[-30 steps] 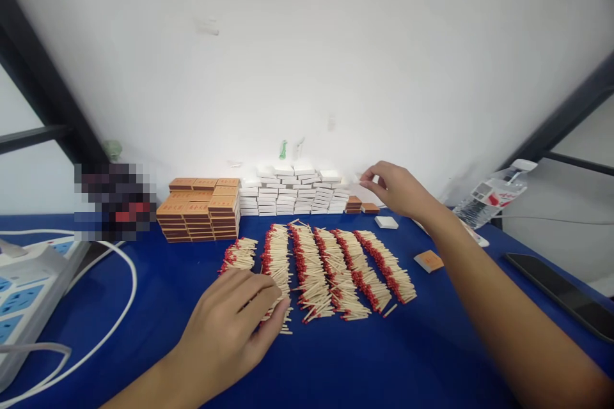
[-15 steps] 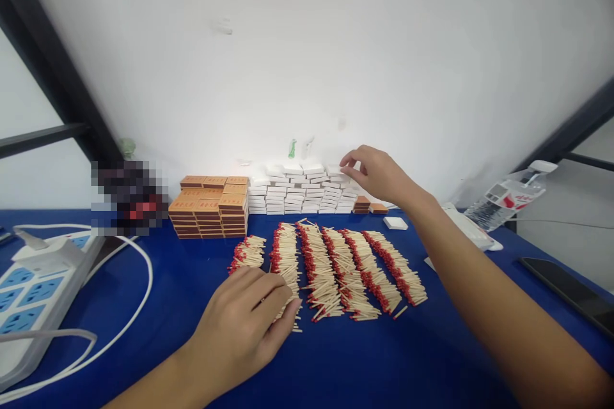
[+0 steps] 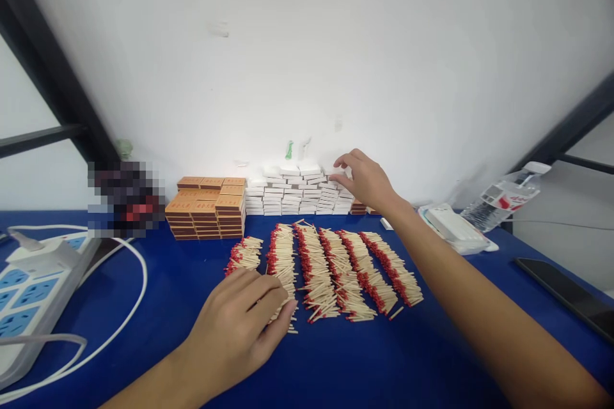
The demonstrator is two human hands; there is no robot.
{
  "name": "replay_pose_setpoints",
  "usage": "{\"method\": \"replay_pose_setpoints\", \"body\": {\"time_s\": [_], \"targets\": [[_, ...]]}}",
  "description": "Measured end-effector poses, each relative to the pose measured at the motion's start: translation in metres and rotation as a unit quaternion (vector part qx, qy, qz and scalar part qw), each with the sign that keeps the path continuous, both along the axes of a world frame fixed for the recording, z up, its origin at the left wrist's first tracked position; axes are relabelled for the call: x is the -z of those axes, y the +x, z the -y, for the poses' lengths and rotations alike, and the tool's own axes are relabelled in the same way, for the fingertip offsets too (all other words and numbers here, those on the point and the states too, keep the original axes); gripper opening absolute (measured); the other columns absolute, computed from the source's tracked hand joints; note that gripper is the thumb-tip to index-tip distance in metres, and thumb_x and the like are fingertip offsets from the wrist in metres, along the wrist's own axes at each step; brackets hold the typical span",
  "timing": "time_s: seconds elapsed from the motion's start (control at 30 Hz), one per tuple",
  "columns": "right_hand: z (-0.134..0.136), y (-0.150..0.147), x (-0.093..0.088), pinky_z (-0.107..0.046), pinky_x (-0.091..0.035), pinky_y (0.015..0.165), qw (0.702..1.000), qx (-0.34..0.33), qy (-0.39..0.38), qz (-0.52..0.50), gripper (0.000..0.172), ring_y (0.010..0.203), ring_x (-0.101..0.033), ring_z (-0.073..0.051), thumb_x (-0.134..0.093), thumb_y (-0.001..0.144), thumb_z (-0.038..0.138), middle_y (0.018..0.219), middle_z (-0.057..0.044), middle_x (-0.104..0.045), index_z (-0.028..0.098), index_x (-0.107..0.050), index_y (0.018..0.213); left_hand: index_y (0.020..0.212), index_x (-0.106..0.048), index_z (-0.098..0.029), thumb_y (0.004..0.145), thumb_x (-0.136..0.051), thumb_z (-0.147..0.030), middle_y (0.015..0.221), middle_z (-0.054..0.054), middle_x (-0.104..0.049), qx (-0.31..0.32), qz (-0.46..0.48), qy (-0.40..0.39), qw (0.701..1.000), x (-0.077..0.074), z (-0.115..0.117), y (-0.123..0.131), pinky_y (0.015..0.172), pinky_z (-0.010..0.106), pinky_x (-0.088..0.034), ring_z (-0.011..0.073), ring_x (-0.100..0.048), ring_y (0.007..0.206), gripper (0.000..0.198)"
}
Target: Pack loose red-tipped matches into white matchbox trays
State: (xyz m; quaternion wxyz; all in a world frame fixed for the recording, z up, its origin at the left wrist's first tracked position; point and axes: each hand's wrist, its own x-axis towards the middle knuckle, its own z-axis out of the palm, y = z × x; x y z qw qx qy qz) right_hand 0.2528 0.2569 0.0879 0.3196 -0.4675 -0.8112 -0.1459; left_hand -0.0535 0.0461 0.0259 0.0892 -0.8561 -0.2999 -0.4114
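Right hand (image 3: 367,182) pinches narrowly at the top white matchbox tray (image 3: 334,174) — held or only touched, I can't tell; a snag could topple the stack (image 3: 288,195) beneath. Left hand (image 3: 240,323), flat and open on the matchsticks (image 3: 336,268), might scatter them.

Your left hand (image 3: 240,326) lies palm-down on the near ends of the red-tipped wooden matches (image 3: 336,265), which are laid in rows on the blue table cover (image 3: 167,294). Your right hand (image 3: 367,180) touches the top of the stacked white cardboard trays (image 3: 292,195), just beside the stacked orange matchbox sleeves (image 3: 206,211).
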Motion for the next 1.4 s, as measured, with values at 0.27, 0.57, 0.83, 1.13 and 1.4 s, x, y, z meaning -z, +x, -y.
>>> {"method": "replay_pose_setpoints", "body": {"time_s": [0.27, 0.57, 0.83, 1.13, 1.4], "targets": [[0.014, 0.037, -0.003, -0.038, -0.048, 0.075, 0.999, 0.009, -0.005, -0.053, 0.025, 0.066, -0.055, -0.019, -0.064, 0.099, 0.044, 0.107, -0.01, -0.071, 0.023, -0.069, 0.112, 0.099, -0.07, -0.02, 0.096, -0.069, -0.012, 0.087, 0.003, -0.076, 0.003, -0.002, 0.003, 1.0, -0.001, 0.002, -0.001, 0.07, 0.034, -0.055, 0.0179, -0.07, 0.074, 0.009], [0.016, 0.113, 0.041, -0.035, -0.049, 0.069, 0.965, 0.168, -0.199, -0.042, 0.023, 0.072, -0.068, -0.024, -0.064, 0.089, 0.04, 0.084, -0.008, -0.079, 0.021, -0.076, 0.084, 0.096, -0.068, -0.019, 0.095, -0.069, -0.011, 0.087, 0.001, -0.075, 0.007, -0.009, -0.001, 1.0, 0.001, 0.002, 0.0, 0.069, 0.035, -0.052, 0.0171, -0.068, 0.073, 0.008], [0.057, 0.174, 0.031, -0.038, -0.053, 0.06, 0.883, 0.262, -0.39, 0.009, 0.03, 0.069, -0.071, -0.028, -0.085, 0.068, 0.051, 0.076, -0.013, -0.077, 0.023, -0.075, 0.067, 0.098, -0.069, -0.017, 0.094, -0.07, -0.008, 0.09, 0.003, -0.075, 0.016, -0.017, 0.006, 1.0, 0.0, 0.001, -0.001, 0.073, 0.035, -0.051, 0.0173, -0.067, 0.077, 0.01], [0.129, 0.154, 0.034, -0.039, -0.056, 0.063, 0.829, 0.278, -0.484, -0.02, 0.05, 0.079, -0.074, -0.031, -0.087, 0.066, 0.062, 0.09, -0.015, -0.078, 0.02, -0.074, 0.088, 0.097, -0.069, -0.019, 0.096, -0.069, -0.011, 0.089, 0.001, -0.076, 0.021, -0.012, -0.007, 1.0, 0.002, 0.003, 0.004, 0.07, 0.034, -0.052, 0.0171, -0.068, 0.074, 0.008], [0.156, -0.015, 0.0, -0.034, -0.052, 0.068, 0.917, -0.039, -0.377, -0.127, 0.041, 0.078, -0.068, -0.02, -0.077, 0.083, 0.061, 0.091, -0.005, -0.076, 0.024, -0.07, 0.098, 0.135, -0.063, -0.015, 0.098, -0.072, -0.027, 0.113, 0.009, -0.079, -0.044, -0.014, 0.027, 0.999, 0.002, 0.0, 0.003, 0.091, 0.036, -0.062, 0.0226, -0.077, 0.1, 0.041]]}}
